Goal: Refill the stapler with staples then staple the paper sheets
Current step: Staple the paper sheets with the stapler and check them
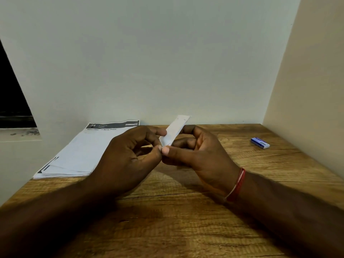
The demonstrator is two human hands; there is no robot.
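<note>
Both my hands hold a narrow folded strip of white paper (176,130) upright above the middle of the wooden desk (186,211). My left hand (128,157) pinches its lower left edge between thumb and fingers. My right hand (197,151) grips its lower right side, thumb tip against the left thumb. Small dark marks show near the strip's top end. A stack of printed paper sheets (81,153) lies flat on the desk at the left. A small blue staple box (260,143) lies at the back right. No stapler is visible.
A pale wall (167,62) closes off the back of the desk and a beige side panel (312,90) stands on the right. A dark opening (13,101) sits at the far left. My right wrist wears a red thread band (236,185).
</note>
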